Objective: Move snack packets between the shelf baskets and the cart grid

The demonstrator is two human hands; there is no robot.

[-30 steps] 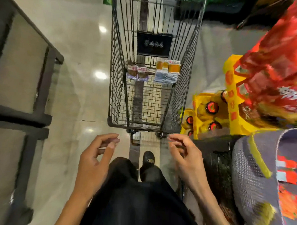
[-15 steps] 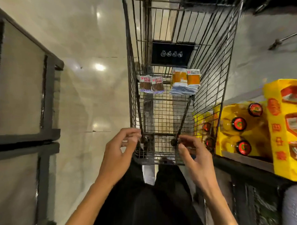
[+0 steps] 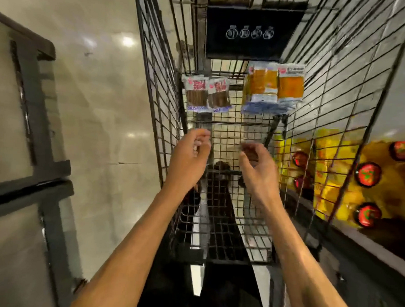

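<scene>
Head view: our left hand (image 3: 189, 158) and right hand (image 3: 257, 169) hover inside the cart (image 3: 158, 81), fingers loosely curled, holding nothing. The brown snack packets (image 3: 206, 94) and orange snack packets (image 3: 273, 86) lie on its grid floor, well ahead. We should reach forward and pinch one packet by its edge.

Too blurry around the fingertips of the left grip (image 3: 187, 159) and the right grip (image 3: 258, 169) to tell holding from empty. Cannot read the tiny print on the brown snack packets (image 3: 207, 94) or the orange snack packets (image 3: 273, 86). Cannot make out the four little white marks on the black sign (image 3: 253, 31). Cut off at the top edge: the cart (image 3: 158, 81). Smeared and half hidden behind the wires: the yellow bottles (image 3: 367, 174).
</scene>
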